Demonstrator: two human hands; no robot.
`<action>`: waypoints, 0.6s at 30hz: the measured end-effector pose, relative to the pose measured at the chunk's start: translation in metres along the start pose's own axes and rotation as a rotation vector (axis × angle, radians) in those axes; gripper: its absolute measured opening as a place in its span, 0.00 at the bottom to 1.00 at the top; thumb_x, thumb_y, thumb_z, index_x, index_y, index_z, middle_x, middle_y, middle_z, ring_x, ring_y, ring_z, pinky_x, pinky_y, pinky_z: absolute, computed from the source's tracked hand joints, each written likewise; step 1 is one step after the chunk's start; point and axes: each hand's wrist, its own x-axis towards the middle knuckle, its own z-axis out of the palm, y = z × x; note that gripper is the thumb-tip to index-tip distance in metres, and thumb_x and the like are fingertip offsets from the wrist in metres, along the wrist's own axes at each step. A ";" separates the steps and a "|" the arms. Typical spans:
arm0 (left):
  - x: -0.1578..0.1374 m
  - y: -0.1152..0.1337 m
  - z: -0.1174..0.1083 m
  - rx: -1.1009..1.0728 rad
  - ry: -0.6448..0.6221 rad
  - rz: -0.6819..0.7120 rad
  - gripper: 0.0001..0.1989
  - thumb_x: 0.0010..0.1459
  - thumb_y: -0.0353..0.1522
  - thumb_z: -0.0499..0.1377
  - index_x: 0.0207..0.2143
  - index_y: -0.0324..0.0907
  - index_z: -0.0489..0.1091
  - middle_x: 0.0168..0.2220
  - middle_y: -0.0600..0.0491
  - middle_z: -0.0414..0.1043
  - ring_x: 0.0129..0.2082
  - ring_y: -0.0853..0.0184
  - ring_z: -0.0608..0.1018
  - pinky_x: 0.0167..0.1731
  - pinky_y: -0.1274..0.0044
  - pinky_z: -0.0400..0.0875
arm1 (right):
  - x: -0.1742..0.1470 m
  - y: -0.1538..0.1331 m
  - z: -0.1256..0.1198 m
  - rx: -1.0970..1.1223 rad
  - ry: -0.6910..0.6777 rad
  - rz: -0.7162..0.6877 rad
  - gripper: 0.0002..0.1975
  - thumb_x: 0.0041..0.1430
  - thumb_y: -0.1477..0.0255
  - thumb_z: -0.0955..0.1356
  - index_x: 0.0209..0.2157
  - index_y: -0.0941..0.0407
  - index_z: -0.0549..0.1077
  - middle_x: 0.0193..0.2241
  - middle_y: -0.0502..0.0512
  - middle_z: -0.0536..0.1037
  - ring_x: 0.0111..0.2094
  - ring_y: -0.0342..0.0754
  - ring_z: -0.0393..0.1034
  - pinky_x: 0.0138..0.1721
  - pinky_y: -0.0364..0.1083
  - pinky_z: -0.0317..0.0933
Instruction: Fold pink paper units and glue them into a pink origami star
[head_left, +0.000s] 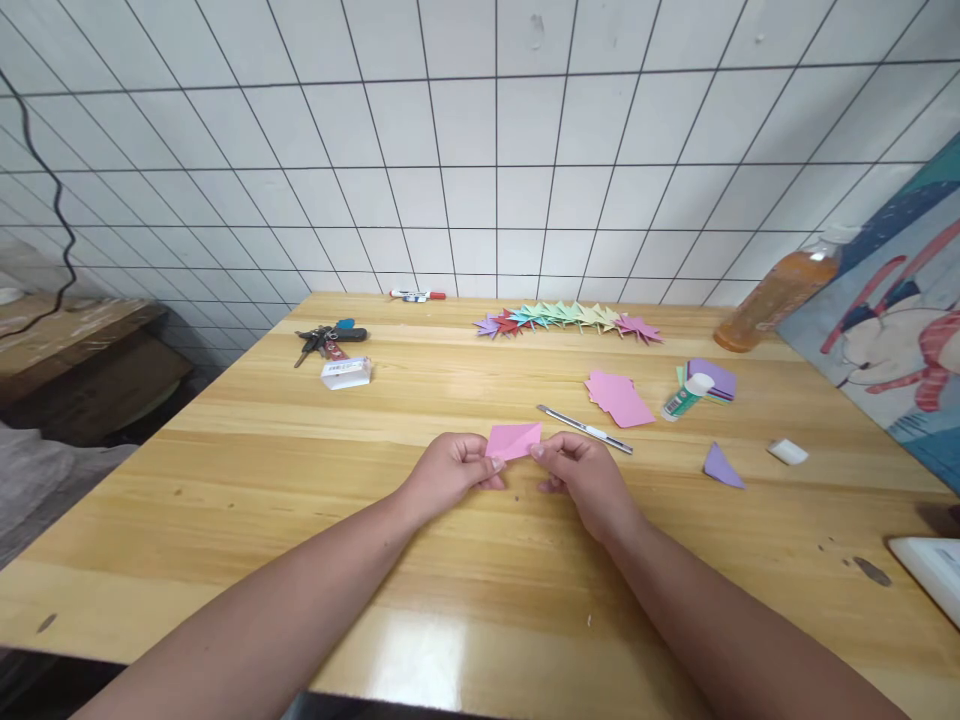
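A small folded piece of pink paper [514,440] is stretched between my two hands just above the wooden table. My left hand [454,470] pinches its lower left edge between thumb and fingers. On the other side, my right hand [581,475] grips its right corner the same way. Right behind my right hand lies a slim utility knife [585,429]. Several pink paper squares [621,398] overlap in a loose pile beyond the knife.
A glue stick [686,396] leans on coloured paper squares [712,378]. Nearby are a purple paper piece [722,467] and an eraser [787,452]. At the back stand a folded paper chain [566,318], a marker [418,295] and an orange drink bottle [780,290]. Keys [326,340] and a small white box [346,373] lie left.
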 end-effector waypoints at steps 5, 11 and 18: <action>0.001 0.001 -0.001 -0.062 0.058 -0.006 0.15 0.47 0.40 0.63 0.27 0.36 0.71 0.23 0.50 0.76 0.22 0.71 0.74 0.26 0.80 0.67 | 0.001 -0.001 0.000 -0.037 0.004 -0.060 0.16 0.41 0.60 0.72 0.22 0.57 0.69 0.18 0.45 0.63 0.21 0.39 0.56 0.25 0.43 0.66; -0.001 0.000 0.001 0.045 0.009 0.032 0.14 0.48 0.40 0.62 0.25 0.36 0.71 0.21 0.51 0.75 0.21 0.71 0.74 0.25 0.81 0.66 | -0.001 -0.001 0.000 -0.122 -0.144 -0.161 0.20 0.45 0.65 0.71 0.41 0.54 0.68 0.32 0.51 0.73 0.35 0.47 0.67 0.36 0.45 0.63; -0.001 0.001 0.003 0.051 0.013 0.033 0.15 0.48 0.41 0.62 0.27 0.37 0.73 0.22 0.51 0.75 0.23 0.70 0.75 0.26 0.80 0.66 | 0.003 0.003 -0.003 -0.271 -0.126 -0.202 0.17 0.45 0.68 0.70 0.39 0.52 0.69 0.30 0.49 0.75 0.29 0.45 0.68 0.31 0.44 0.59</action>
